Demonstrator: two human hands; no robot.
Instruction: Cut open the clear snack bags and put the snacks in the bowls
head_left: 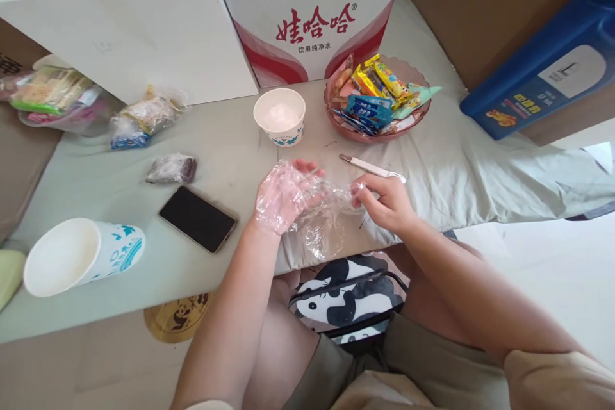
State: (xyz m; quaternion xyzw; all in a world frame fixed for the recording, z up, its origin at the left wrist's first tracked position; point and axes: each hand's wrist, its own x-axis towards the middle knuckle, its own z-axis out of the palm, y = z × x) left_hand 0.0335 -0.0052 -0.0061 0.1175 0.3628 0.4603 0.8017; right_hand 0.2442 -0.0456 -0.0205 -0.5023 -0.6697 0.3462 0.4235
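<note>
My left hand (283,197) is palm up over the front of the table, its fingers loosely curved and apart. Thin crinkled clear plastic film (323,230) covers its palm and trails off to the right; whether it is a disposable glove or loose wrap I cannot tell. At the film's right end, my right hand (382,202) pinches it between thumb and fingers. Just beyond that hand lies a slim white utility knife (372,168). A paper bowl (279,116) with something whitish inside stands behind my left hand.
A pink glass bowl (379,131) of wrapped snacks stands at the back right, near a blue bottle (538,64). On the left are a black phone (198,218), a wrapped dark block (172,169), snack packets (147,116) and a tipped paper bucket (86,256). White cartons (312,25) stand behind.
</note>
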